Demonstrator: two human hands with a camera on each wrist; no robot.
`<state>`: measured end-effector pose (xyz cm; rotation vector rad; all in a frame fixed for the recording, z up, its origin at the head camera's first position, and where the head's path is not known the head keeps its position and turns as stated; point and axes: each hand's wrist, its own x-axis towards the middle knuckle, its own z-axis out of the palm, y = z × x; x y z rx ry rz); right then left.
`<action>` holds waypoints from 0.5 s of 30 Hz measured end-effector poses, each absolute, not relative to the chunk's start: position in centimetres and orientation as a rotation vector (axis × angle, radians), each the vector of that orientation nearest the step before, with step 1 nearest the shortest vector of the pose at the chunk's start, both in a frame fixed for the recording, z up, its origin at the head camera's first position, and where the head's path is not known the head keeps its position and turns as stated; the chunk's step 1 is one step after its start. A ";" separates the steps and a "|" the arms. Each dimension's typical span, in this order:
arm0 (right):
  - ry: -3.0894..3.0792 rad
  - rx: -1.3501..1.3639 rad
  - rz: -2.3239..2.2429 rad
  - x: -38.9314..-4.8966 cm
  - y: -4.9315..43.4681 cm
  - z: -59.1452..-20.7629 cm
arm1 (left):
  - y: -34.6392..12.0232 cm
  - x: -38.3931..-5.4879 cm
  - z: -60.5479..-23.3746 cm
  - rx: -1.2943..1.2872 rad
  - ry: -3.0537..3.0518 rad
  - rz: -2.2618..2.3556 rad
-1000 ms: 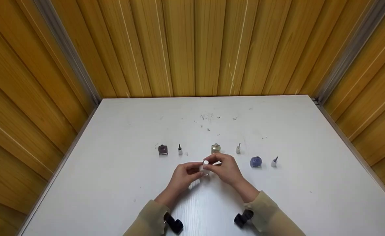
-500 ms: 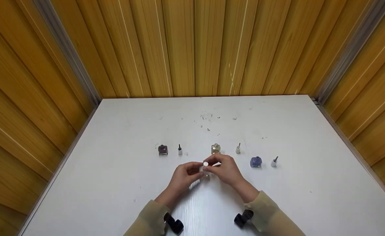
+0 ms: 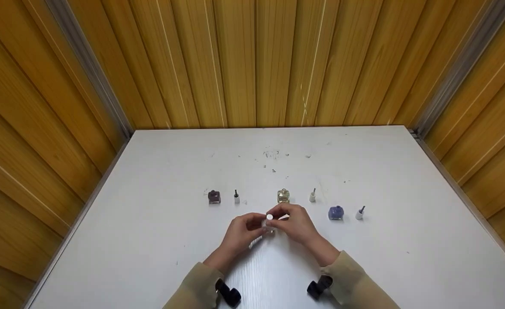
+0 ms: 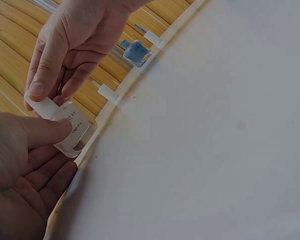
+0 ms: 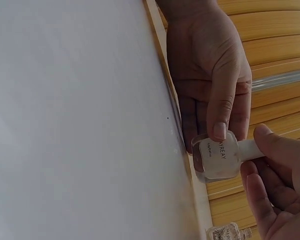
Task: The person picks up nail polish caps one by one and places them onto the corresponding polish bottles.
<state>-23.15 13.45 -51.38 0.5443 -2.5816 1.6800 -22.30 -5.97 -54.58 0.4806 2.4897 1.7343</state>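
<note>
Left hand (image 3: 238,234): thumb and fingers clamp the bottle (image 5: 222,167), parted by its width | Right hand (image 3: 296,224): thumb and fingers pinch the cap (image 5: 249,150) at its neck | Bottle: cap uppermost between both hands, over white table (image 3: 149,193) | Gold bottle (image 3: 283,196): just beyond right hand

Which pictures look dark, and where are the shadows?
Head view: bright, soft shadow on the white table by the left hand; left wrist view: dimmer, shadow beside that hand; right wrist view: dim too, but big letters on the bottle look readable.
</note>
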 end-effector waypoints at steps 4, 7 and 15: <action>-2.584 0.549 1.690 -23.2 13.4 -51.5 | -6.0 -22.3 -54.7 0.493 2.537 1.697; -2.587 0.550 1.701 -23.2 13.4 -51.6 | -6.0 -22.3 -54.8 0.518 2.592 1.657; -2.607 0.553 1.674 -23.2 13.4 -51.5 | -6.0 -22.2 -54.7 0.557 2.631 1.635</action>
